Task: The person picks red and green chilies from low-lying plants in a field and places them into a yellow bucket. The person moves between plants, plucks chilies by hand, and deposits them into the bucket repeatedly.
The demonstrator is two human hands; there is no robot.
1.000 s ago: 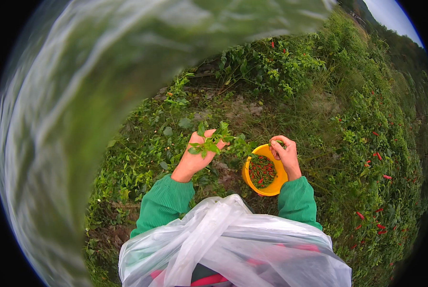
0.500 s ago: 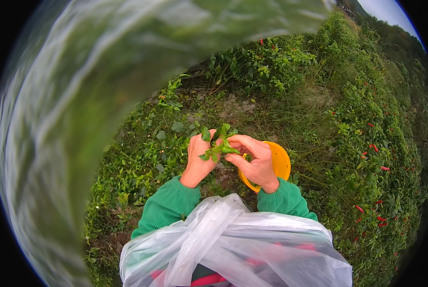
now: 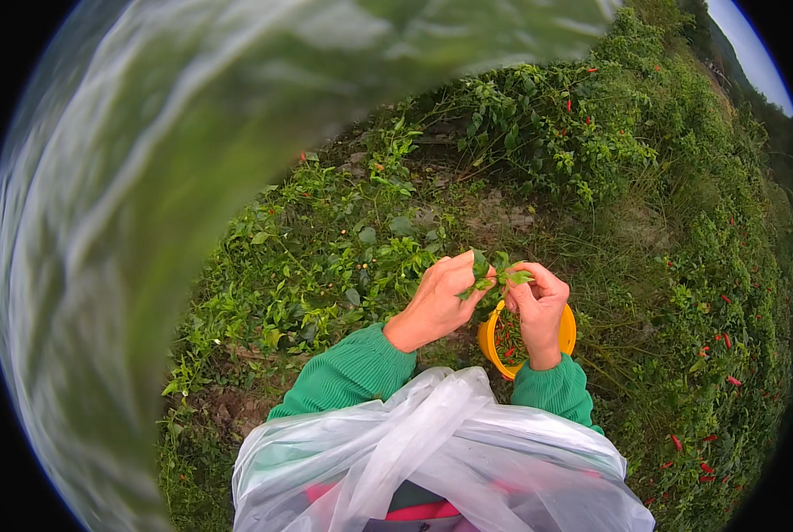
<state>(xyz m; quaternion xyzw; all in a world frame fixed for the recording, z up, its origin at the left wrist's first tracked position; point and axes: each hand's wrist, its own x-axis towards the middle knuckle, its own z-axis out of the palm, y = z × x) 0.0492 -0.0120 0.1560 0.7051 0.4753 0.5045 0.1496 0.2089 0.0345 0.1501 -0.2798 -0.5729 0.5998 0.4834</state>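
A leafy green chili pepper sprig (image 3: 494, 275) is pinched between my two hands. My left hand (image 3: 441, 300) is closed on its left side, with the thumb and fingers pressed together. Opposite it, my right hand (image 3: 541, 310) pinches the right side of the sprig with thumb and forefinger. Beneath the right hand stands a yellow bucket (image 3: 569, 332), its rim partly covered by that hand. Small red and green chili peppers (image 3: 509, 344) lie inside the bucket. Whatever the fingertips touch within the leaves is hidden.
Chili plants (image 3: 552, 115) with red peppers grow ahead, and more pepper plants (image 3: 725, 346) run along the right. Low leafy plants (image 3: 299, 275) cover the ground at left. A blurred clear plastic sheet (image 3: 104, 222) blocks the upper left; more plastic (image 3: 441, 443) wraps my body.
Both hands and the sprig have shifted right in the picture, over the bucket's edge. The view has turned, and the chili peppers inside the bucket now show.
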